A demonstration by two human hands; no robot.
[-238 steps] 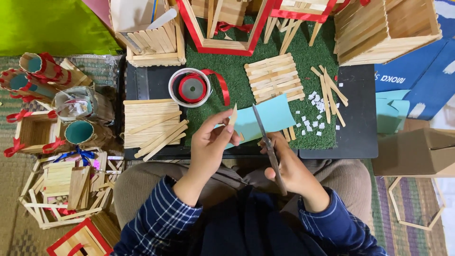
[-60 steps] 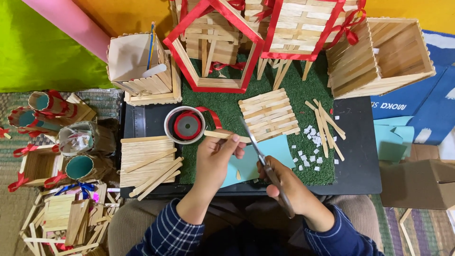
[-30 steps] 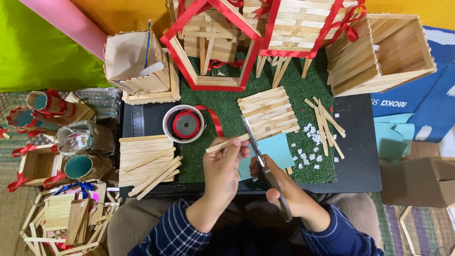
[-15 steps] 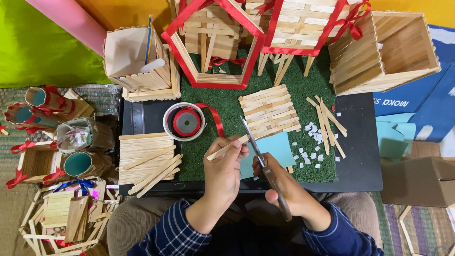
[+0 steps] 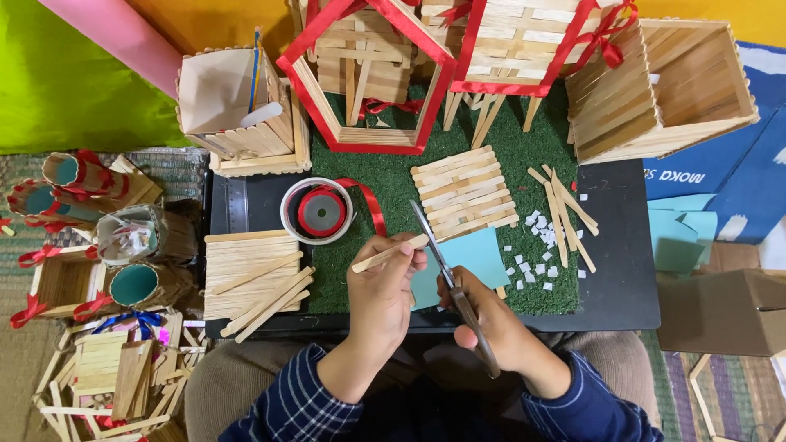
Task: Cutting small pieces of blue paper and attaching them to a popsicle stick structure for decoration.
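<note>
Fingers (image 5: 391, 260) of the left hand (image 5: 381, 299) are pinched together on a wooden stick (image 5: 390, 254), which points to 10 o'clock over the green mat (image 5: 393, 213). The right hand (image 5: 491, 323) is closed around the handles of the scissors (image 5: 446, 274); the blades point to 11 o'clock and cross the stick's right end, but I cannot tell how wide they are open. The blades stand very close to the left fingertips, so I think a quick cut could nick them, or the cut piece could jump away among the white scraps (image 5: 540, 241) at 2 o'clock. At 12 o'clock lies a stick panel (image 5: 463, 192), which a slipping blade could knock. At 10 o'clock sits a ribbon roll (image 5: 319, 211), and further a red-framed house (image 5: 364, 78).
</note>
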